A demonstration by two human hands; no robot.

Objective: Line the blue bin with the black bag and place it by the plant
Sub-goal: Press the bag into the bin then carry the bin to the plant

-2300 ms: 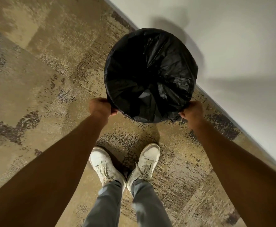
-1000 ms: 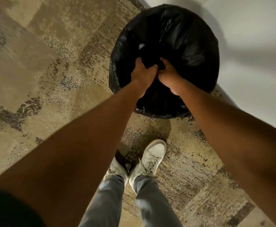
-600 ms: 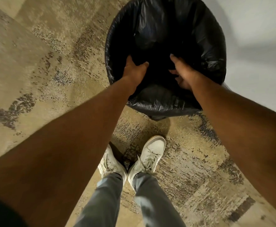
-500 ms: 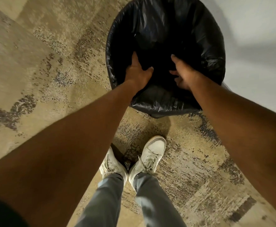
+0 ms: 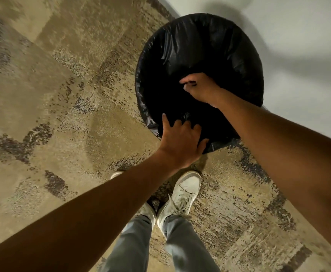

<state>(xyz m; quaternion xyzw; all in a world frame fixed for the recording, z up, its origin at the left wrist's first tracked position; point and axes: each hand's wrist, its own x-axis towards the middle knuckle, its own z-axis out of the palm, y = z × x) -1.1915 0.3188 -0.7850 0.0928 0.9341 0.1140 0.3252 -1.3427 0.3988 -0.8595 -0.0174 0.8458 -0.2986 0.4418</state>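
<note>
A patchy brown and tan carpet floor (image 5: pixel 49 118) fills the left side of the view. On it, over by the white wall (image 5: pixel 302 36), stands a round bin. A shiny black plastic bag (image 5: pixel 200 46) covers the bin all over, inside and over the rim, so none of the bin's own colour shows. The left hand (image 5: pixel 180 142) lies on the near rim of the bin. Its fingers are spread and curl over the bag there, pressing on it. Right of that, the right hand (image 5: pixel 202 87) is down inside the bin. It is closed in a loose fist, and it seems to pinch some of the bag, but it is too dark in there to be sure. Just near the bin, toward the person, are two white lace-up shoes (image 5: pixel 180 197) and grey trouser legs (image 5: pixel 153 246), standing on the carpet. No plant shows anywhere.
</note>
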